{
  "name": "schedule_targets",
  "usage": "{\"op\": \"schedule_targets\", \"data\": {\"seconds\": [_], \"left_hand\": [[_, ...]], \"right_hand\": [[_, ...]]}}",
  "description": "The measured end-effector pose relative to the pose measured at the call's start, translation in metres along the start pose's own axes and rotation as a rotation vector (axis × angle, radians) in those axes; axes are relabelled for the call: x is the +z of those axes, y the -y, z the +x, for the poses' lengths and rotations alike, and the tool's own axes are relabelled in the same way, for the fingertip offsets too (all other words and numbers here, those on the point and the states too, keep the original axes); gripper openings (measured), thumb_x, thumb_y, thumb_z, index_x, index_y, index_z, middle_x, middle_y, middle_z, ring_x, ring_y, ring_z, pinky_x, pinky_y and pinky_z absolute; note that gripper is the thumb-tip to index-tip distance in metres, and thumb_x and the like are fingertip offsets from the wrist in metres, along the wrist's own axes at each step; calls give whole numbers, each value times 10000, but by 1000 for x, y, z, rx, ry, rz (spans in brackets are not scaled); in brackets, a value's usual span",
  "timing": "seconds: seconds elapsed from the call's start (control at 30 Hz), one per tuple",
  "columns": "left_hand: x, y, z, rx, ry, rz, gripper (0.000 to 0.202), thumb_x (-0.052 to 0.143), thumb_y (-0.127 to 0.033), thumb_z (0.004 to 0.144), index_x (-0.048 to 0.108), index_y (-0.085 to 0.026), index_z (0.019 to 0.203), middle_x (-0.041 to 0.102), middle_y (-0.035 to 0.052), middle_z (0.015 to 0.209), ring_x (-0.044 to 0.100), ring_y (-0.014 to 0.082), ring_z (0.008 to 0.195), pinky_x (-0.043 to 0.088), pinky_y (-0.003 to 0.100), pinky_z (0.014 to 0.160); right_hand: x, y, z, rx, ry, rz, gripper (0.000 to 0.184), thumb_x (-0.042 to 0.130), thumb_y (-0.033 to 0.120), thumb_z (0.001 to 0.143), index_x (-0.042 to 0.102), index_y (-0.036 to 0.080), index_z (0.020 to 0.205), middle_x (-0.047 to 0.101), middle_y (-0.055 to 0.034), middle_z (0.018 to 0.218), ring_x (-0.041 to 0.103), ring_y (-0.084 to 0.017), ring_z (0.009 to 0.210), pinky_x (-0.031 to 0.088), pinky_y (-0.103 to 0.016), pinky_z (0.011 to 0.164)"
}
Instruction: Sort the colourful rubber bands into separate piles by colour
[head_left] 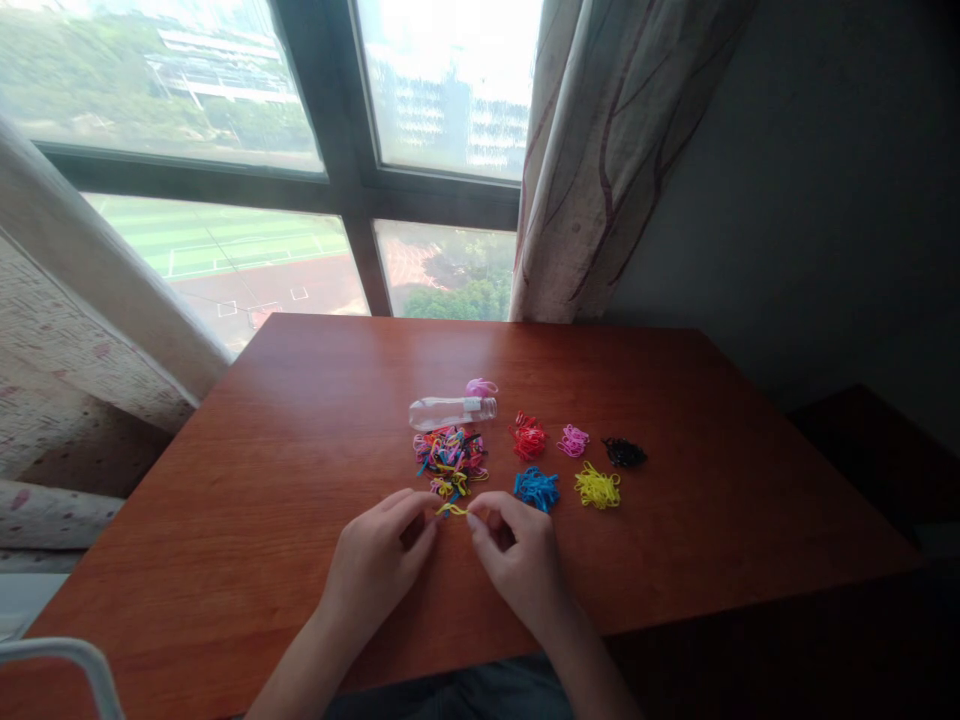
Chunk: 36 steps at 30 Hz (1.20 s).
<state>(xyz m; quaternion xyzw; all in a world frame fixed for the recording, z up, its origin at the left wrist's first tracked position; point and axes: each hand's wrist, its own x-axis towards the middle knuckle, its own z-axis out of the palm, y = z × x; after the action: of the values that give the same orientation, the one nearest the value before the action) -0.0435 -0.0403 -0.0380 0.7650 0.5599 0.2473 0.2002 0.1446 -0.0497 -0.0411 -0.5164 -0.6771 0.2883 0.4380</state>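
Between my two hands stretches a small yellow rubber band [453,509]. My left hand [381,550] pinches its left end between thumb and forefinger, and my right hand [519,552] pinches the right end. Just beyond lies a mixed pile of coloured rubber bands [451,455]. To the right are sorted piles: red bands [529,437], blue bands [536,487], pink bands [573,441], yellow bands [598,486] and black bands [625,452]. The blue pile sits closest to my right hand, partly behind its fingers.
A clear plastic bottle [442,412] lies on its side behind the mixed pile, with a pink-purple object [481,387] beside its neck. Everything rests on a brown wooden table [300,420]. A white curved rail [67,650] stands at the lower left; a window and curtains [577,180] are behind.
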Motion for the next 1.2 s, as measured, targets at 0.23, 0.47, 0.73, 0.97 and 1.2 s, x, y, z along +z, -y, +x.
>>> {"op": "schedule_targets", "data": {"seconds": [0.23,0.47,0.73,0.97,1.2], "left_hand": [[2,4,0,-31,-53,93,181,526,-287,898,676,-251,993,729,-5,896,685,174,765,485,257,662],[2,1,-1,2,-96,106,202,528,-298,897,674,-257,1030,750,-12,906,697,158,724,491,240,625],[-1,3,-2,26,-113,14,184,527,-268,889,678,-240,991,744,-6,870,686,151,710,497,230,631],[1,4,-2,16,-106,3,173,533,-274,890,673,-240,986,738,-7,879,684,153,726,494,234,641],[1,4,-3,-1,-77,10,173,529,-278,898,664,-242,998,729,-4,874,675,152,716,490,239,633]], "right_hand": [[-15,-5,-14,-6,-108,-114,112,556,233,903,666,208,900,591,34,640,526,-106,532,399,-191,529],[-82,-44,-27,78,-378,-358,179,591,346,915,681,192,931,641,12,663,586,-117,547,464,-193,562],[-112,-69,-30,167,-429,-507,292,562,445,910,693,184,916,592,21,595,562,-121,513,438,-202,531],[-110,-71,-32,180,-420,-540,324,546,461,913,700,177,931,592,14,597,568,-128,516,437,-213,546],[-105,-64,-33,166,-433,-518,318,555,441,918,699,170,999,573,27,603,557,-116,514,444,-197,549]]}}
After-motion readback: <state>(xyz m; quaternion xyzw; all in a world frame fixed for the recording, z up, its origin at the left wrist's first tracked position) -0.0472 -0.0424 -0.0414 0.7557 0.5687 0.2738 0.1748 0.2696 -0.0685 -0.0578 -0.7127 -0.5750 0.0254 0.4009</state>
